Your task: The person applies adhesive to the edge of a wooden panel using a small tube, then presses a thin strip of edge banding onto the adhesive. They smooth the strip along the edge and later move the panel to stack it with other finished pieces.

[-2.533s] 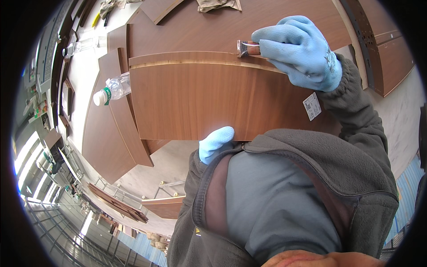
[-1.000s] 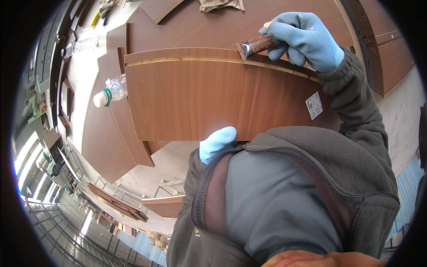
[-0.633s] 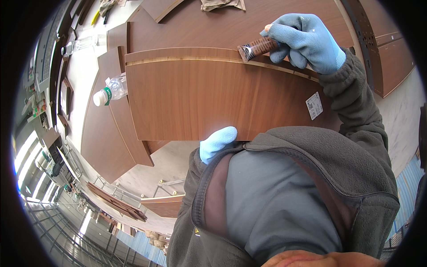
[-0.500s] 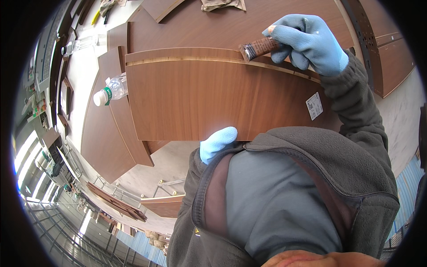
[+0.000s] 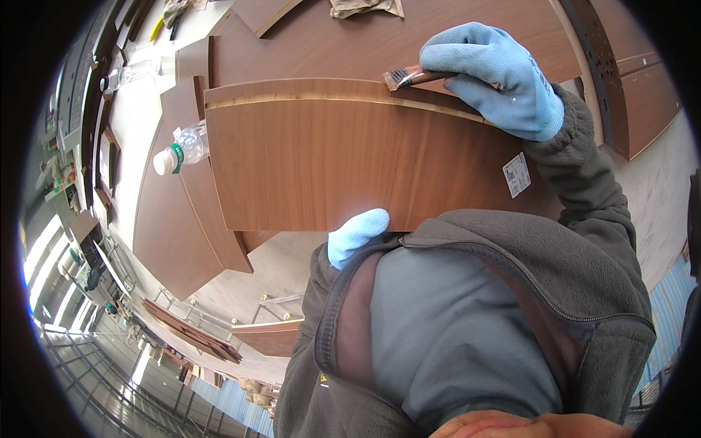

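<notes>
My right hand (image 5: pixel 496 79), in a light-blue glove, pinches a thin brown stick in a clear printed wrapper (image 5: pixel 410 77). The stick points left, just over the far edge of a brown wood-grain panel (image 5: pixel 328 160). Along that edge runs a paler, raw-looking strip. My left hand (image 5: pixel 358 235), gloved alike, grips the panel's near edge close to my jacket. Its thumb side shows on top, while the other fingers are hidden. A white label (image 5: pixel 515 175) is stuck on the panel's right end.
A clear bottle with a white cap (image 5: pixel 182 150) lies left of the panel, and another clear bottle (image 5: pixel 131 74) lies farther off. More brown boards (image 5: pixel 171 212) are stacked at the left. A crumpled tan cloth or paper (image 5: pixel 365 7) sits at the far side. A dark perforated strip (image 5: pixel 602 73) stands at the right.
My right hand has turned and shifted slightly left. The wrapped stick now shows a thinner side and lies more level. My left hand has stayed put.
</notes>
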`<state>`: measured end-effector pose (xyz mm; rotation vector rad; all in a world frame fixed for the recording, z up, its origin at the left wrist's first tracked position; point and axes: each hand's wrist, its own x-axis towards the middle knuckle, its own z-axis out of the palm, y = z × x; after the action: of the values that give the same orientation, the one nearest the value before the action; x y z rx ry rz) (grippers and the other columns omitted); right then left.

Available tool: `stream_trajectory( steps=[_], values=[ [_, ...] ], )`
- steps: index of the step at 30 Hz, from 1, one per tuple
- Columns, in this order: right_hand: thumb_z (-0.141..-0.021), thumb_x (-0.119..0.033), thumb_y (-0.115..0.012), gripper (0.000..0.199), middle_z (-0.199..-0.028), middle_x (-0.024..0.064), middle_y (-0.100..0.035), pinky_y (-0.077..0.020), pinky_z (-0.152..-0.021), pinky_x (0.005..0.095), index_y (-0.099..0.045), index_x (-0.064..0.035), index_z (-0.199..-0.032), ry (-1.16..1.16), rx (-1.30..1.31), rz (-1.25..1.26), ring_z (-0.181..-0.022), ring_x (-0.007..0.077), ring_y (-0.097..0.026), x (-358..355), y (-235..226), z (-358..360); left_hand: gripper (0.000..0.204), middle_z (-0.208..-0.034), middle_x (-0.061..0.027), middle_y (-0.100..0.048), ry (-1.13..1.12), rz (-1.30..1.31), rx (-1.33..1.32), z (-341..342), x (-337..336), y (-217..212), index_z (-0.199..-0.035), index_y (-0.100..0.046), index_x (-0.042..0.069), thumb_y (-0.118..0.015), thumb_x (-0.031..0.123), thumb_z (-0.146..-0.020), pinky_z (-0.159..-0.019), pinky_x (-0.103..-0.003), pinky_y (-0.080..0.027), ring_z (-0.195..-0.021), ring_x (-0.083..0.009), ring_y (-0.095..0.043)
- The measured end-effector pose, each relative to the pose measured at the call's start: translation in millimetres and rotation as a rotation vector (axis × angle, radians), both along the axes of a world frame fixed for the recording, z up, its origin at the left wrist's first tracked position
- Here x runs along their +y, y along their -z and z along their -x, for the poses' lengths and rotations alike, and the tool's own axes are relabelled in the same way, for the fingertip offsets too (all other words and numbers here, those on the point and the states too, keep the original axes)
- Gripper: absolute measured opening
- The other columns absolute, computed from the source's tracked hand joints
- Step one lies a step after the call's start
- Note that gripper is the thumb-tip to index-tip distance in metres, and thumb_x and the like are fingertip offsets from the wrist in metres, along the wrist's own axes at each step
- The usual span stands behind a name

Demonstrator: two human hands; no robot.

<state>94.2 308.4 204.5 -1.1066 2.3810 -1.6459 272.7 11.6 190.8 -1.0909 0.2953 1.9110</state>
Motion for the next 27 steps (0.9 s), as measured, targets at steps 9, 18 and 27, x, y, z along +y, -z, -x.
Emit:
stream_trajectory(
  steps=[9,18,27],
  values=[
    [-0.077,0.014,-0.067,0.031,-0.088,0.0157,-0.071,-0.0548,-0.065,0.0386,-0.071,-0.0005,-0.104,-0.015,-0.042,-0.079,-0.076,0.0347,-0.070,-5.5,-11.7,6.9,0.047,-0.127,-0.0220,-0.068,-0.063,0.078,0.011,-4.0,-3.2,5.2,-0.133,-0.061,-0.004,-0.074,0.014,-0.092,-0.103,-0.044,-0.056,-0.115,-0.0329,-0.068],
    [-0.084,0.002,-0.066,0.019,-0.076,0.0069,-0.065,-0.0436,-0.052,0.0314,-0.074,-0.0065,-0.100,0.136,-0.766,-0.149,-0.056,0.0214,-0.058,-6.0,-15.9,7.2,0.046,-0.129,-0.0220,-0.068,-0.109,-0.095,-0.016,2.2,-3.7,-0.6,-0.133,-0.062,-0.004,-0.073,0.015,-0.093,-0.104,-0.044,-0.056,-0.116,-0.0321,-0.068],
    [-0.075,-0.001,-0.065,0.032,-0.070,0.0027,-0.056,-0.0413,-0.048,0.0384,-0.071,-0.0085,-0.105,0.067,0.347,-0.392,-0.052,0.0244,-0.057,-0.9,-10.1,21.6,0.049,-0.128,-0.0181,-0.069,0.090,0.252,0.081,-13.7,-13.0,18.6,-0.134,-0.061,0.000,-0.072,0.023,-0.092,-0.104,-0.041,-0.056,-0.115,-0.0305,-0.068]
  ],
)
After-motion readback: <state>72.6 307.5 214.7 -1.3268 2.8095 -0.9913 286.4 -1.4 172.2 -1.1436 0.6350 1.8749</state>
